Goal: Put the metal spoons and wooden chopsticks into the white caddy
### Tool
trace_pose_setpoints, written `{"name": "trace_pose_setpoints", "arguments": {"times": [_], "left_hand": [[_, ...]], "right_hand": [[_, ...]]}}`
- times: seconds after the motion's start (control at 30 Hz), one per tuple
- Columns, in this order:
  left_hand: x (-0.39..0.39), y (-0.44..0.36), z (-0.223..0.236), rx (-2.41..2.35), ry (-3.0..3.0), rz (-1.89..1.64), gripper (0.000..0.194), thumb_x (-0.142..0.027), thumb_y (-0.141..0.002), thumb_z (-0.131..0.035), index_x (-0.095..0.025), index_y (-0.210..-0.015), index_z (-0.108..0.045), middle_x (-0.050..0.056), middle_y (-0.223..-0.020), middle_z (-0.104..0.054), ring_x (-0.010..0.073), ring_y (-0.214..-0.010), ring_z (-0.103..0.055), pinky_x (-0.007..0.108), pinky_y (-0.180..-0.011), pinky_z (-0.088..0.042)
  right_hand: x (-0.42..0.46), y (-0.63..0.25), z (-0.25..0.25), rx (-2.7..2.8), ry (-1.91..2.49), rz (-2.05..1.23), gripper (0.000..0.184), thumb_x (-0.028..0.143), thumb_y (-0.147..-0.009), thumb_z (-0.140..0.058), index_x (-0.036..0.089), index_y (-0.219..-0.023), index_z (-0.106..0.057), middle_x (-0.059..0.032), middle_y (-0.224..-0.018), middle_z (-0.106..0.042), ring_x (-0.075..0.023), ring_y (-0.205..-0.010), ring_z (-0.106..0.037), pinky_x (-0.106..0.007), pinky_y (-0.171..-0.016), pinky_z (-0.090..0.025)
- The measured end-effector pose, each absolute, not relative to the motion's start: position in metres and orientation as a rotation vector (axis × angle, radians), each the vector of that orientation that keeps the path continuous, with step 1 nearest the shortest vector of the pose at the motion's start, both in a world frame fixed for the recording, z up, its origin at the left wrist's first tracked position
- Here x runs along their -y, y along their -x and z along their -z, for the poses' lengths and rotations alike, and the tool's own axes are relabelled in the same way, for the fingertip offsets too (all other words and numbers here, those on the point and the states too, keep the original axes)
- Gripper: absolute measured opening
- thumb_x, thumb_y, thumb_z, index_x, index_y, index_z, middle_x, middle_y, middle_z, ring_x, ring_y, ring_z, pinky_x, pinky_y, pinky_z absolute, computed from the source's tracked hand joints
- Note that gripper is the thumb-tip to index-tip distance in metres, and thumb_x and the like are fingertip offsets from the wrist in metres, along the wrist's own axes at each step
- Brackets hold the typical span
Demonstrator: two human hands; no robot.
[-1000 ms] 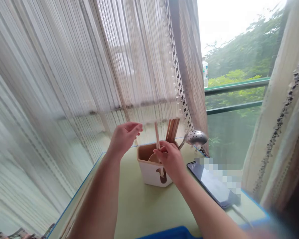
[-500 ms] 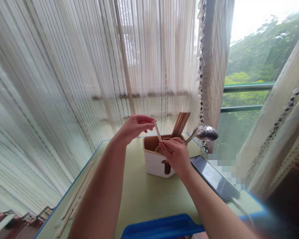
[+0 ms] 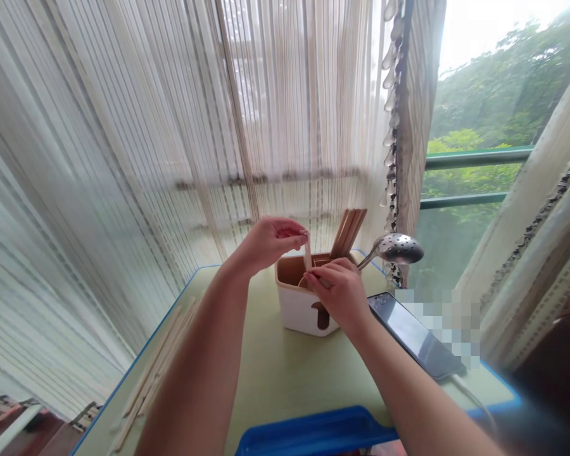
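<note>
My left hand [image 3: 270, 242] pinches the top end of a pale wooden chopstick [image 3: 308, 252] above a white utensil holder [image 3: 298, 306] with a tan inside. My right hand [image 3: 338, 292] is closed round the lower part of the same chopstick at the holder's rim. Several brown chopsticks [image 3: 349, 232] lean in the back of the holder. A perforated metal ladle [image 3: 395, 248] sticks out of it to the right.
The holder stands on a light green table [image 3: 275, 373] with a blue edge. A dark phone [image 3: 415, 334] with a cable lies right of it. A blue tray [image 3: 308, 433] sits at the near edge. Loose chopsticks [image 3: 152, 373] lie at the left. Sheer curtains hang behind.
My left hand came right and took hold of the chopstick's top end. The chopstick now stands nearly upright. The view shifted slightly.
</note>
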State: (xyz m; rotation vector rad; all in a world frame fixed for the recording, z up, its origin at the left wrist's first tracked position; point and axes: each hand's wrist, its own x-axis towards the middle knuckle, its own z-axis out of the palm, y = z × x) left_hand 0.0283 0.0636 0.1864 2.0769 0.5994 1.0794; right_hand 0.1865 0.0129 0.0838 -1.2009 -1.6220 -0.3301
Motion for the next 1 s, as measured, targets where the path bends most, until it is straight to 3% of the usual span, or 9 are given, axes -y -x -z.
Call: {"name": "trace_pose_setpoints", "arguments": {"times": [0.43, 0.67, 0.83, 1.0], "left_hand": [[-0.0637, -0.0293, -0.1884, -0.736, -2.113, -1.122, 0.022, -0.033, -0.068, -0.067, -0.013, -0.077, -0.068, 0.003, -0.064, -0.064, 0.0115, -0.058, -0.059, 0.022, -0.052, -0.046], [-0.0643, -0.0252, -0.1858, -0.949, -2.125, -1.082, 0.015, -0.025, -0.06, -0.072, -0.014, -0.069, -0.068, 0.002, -0.054, -0.06, 0.0118, -0.049, -0.055, 0.022, -0.046, -0.041], [-0.0694, -0.0243, -0.1808, -0.995, -2.017, -1.09, 0.022, -0.012, -0.054, -0.074, -0.014, -0.076, -0.07, 0.001, -0.055, -0.058, 0.0129, -0.049, -0.055, 0.023, -0.047, -0.04], [-0.0654, -0.0269, -0.1829, -1.064, -2.144, -0.977, 0.014, -0.017, -0.058, -0.073, -0.012, -0.07, -0.07, 0.002, -0.055, -0.057, 0.0148, -0.052, -0.056, 0.024, -0.049, -0.041]], "right_hand": [[-0.0106, -0.1844, -0.0844, 1.604, 1.231, 0.367, 0.015, 0.029, -0.079, -0.056, 0.024, -0.081, -0.071, -0.0028, -0.072, -0.07, -0.0219, -0.081, -0.055, -0.039, -0.078, -0.041], [-0.0072, -0.1862, -0.087, 1.432, 1.168, 0.224, 0.026, 0.013, -0.075, -0.049, 0.021, -0.087, -0.069, -0.003, -0.08, -0.069, -0.0207, -0.084, -0.055, -0.035, -0.081, -0.046], [-0.0082, -0.1857, -0.0861, 1.47, 1.189, 0.244, 0.022, 0.015, -0.077, -0.05, 0.02, -0.085, -0.069, -0.0032, -0.082, -0.069, -0.0213, -0.085, -0.054, -0.035, -0.081, -0.045], [-0.0083, -0.1855, -0.0853, 1.44, 1.184, 0.232, 0.021, 0.016, -0.079, -0.05, 0.021, -0.084, -0.069, -0.003, -0.082, -0.069, -0.0207, -0.085, -0.055, -0.034, -0.081, -0.045]]}}
